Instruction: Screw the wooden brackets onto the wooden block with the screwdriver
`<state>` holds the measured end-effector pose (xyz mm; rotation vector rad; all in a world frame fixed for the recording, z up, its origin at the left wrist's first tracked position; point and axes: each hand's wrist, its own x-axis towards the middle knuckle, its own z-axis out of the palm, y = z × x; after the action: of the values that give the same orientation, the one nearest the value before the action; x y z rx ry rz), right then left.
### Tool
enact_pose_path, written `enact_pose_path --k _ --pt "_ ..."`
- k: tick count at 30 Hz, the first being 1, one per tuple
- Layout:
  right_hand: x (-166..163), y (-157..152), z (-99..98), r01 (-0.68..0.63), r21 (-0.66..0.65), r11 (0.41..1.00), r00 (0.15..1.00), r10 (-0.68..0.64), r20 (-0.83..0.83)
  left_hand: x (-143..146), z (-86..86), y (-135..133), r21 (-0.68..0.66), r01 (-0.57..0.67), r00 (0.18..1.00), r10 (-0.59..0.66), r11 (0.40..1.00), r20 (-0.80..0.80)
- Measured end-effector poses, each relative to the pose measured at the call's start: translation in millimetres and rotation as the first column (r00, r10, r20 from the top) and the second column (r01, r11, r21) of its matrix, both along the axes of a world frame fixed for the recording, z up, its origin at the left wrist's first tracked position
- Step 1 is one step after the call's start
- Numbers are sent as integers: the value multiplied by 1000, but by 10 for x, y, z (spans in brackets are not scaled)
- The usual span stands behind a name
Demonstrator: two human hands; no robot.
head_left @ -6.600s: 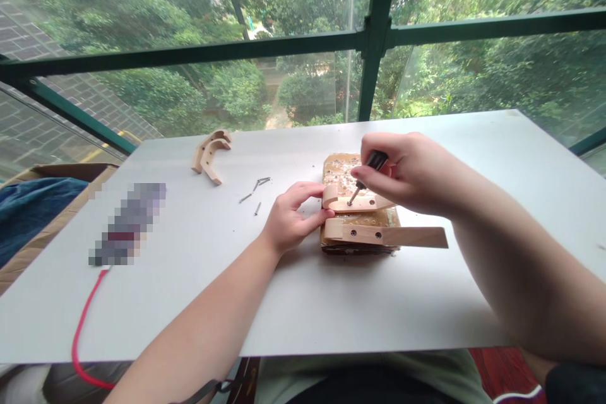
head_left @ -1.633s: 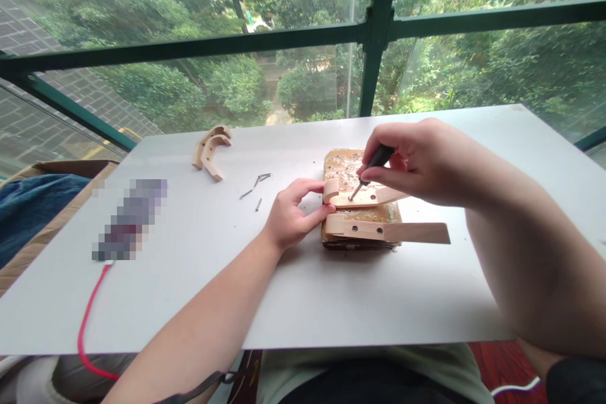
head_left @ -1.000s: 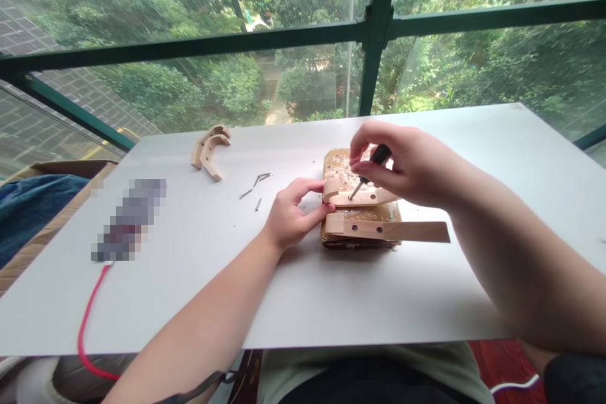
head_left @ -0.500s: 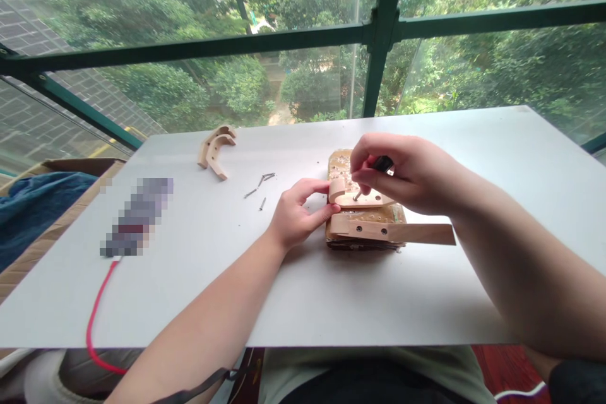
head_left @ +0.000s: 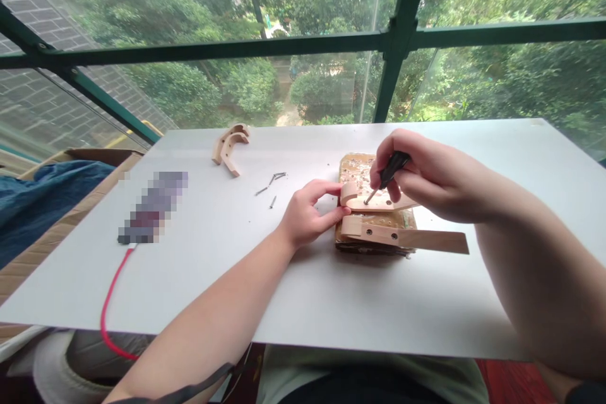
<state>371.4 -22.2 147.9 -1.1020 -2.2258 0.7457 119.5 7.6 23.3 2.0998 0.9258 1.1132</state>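
Note:
My right hand grips a screwdriver by its black handle. The tool slants down to the left, and its tip meets a screw hole in the upper wooden hook piece. With thumb and fingers, my left hand pinches the curled left end of that same piece. Both wooden pieces lie on a tape-covered, pitted block. The lower wooden hook piece shows two dark screw heads, and its straight end juts past the block's right side.
Several loose screws lie left of the block. Two curved wooden pieces rest near the table's back edge. A blurred-out object with a red cable is on the left. A cardboard box holding blue cloth stands beside the table.
The whole scene has shifted slightly right as the camera turned. My right hand has changed its grip, so more of the black handle shows. My left hand keeps its hold.

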Motion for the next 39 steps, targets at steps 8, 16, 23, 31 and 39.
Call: enact_pose_path --k 8,16,23,31,39 --pt "88 0 45 -18 3 1000 999 18 34 2 -24 2 -4 -2 1000 2 1000 18" --pt "118 -4 83 9 94 996 990 -22 141 0 -17 7 8 0 1000 0 1000 9" --pt "118 31 69 81 145 986 979 -106 172 5 9 1 19 -5 1000 5 1000 -7" --pt "54 75 24 159 222 962 964 -200 177 9 8 1 20 3 1000 -3 1000 6" --pt "43 70 -24 156 193 969 972 -185 143 4 3 5 16 6 1000 -6 1000 9"
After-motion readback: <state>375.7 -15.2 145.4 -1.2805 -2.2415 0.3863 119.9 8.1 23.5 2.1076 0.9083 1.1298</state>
